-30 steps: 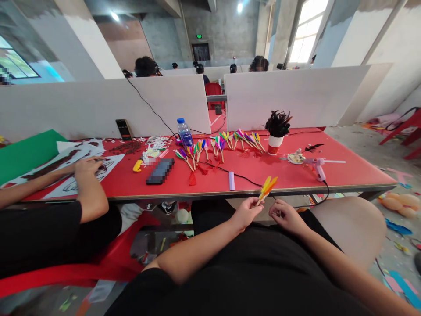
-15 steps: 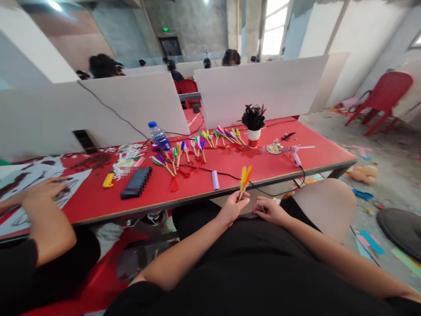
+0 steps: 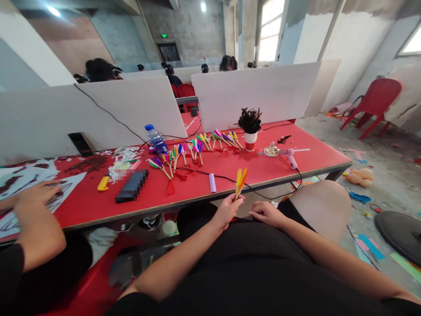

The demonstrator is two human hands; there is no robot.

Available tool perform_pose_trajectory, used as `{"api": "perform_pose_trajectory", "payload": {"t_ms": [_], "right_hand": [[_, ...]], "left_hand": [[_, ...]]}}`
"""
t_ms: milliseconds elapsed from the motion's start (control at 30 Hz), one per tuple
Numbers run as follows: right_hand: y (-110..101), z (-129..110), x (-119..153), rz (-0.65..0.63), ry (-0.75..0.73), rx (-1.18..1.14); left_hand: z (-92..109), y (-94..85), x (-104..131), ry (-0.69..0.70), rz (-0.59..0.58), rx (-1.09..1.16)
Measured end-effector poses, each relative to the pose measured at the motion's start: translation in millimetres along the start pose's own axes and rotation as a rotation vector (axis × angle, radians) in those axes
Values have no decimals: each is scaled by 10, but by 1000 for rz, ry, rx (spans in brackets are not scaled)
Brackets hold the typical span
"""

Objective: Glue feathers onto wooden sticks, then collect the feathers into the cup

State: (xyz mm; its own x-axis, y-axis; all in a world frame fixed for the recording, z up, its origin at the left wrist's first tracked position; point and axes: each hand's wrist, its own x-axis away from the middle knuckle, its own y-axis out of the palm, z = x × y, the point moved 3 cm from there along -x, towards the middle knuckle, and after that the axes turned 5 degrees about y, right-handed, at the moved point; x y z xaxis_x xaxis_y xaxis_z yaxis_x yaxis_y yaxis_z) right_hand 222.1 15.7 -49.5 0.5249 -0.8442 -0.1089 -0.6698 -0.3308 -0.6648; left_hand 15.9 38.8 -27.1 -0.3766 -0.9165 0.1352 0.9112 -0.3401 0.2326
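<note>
My left hand point(image 3: 227, 209) is closed round the stick of a yellow and orange feather piece point(image 3: 240, 181), held upright just off the table's front edge. A bit of red shows under that hand. To its right, my right hand point(image 3: 267, 213) rests near my lap with its fingers curled; whether anything is inside them is hidden. On the red table point(image 3: 194, 189) beyond lie several coloured feather pieces point(image 3: 177, 153) with sticks and red tassels. A lilac block point(image 3: 212, 183) lies near the table's edge, left of the held feathers.
A white and red cup point(image 3: 250, 141) holds black feathers. Right of it are a small dish point(image 3: 271, 150) and a pink glue gun point(image 3: 291, 159) with a black cord. A bottle point(image 3: 156, 139), phone point(image 3: 132, 186) and yellow cutter point(image 3: 103, 183) lie left, beside another person's arm point(image 3: 39, 215).
The view has shifted slightly. My left hand has lowered a little with the feather piece, and a red bit now shows beneath it. My right hand's fingers lie flatter and more together.
</note>
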Motion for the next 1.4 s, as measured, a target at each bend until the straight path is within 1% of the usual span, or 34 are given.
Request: {"api": "perform_pose_trajectory", "payload": {"t_ms": [200, 433, 567, 700, 833, 933, 1133, 1267, 1400], "right_hand": [[28, 53, -27, -27, 11, 30], [-4, 35, -29, -49, 43, 44], [-8, 28, -25, -33, 39, 62], [0, 59, -27, 23, 60, 29], [-14, 43, -32, 64, 88, 22], [-33, -14, -34, 65, 68, 24], [-27, -80, -28, 64, 33, 52], [-17, -100, -30, 40, 27, 68], [-53, -121, -26, 29, 28, 85]], "left_hand": [[-7, -19, 1, -14, -39, -11], [-14, -25, 3, 15, -5, 36], [-3, -16, 2, 58, 10, 43], [3, -24, 3, 46, 33, 41], [52, -50, 16, 84, 97, 76], [97, -62, 27, 122, 128, 100], [129, -63, 59, 141, 108, 113], [107, -75, 51, 123, 93, 118], [89, -78, 38, 122, 83, 117]]}}
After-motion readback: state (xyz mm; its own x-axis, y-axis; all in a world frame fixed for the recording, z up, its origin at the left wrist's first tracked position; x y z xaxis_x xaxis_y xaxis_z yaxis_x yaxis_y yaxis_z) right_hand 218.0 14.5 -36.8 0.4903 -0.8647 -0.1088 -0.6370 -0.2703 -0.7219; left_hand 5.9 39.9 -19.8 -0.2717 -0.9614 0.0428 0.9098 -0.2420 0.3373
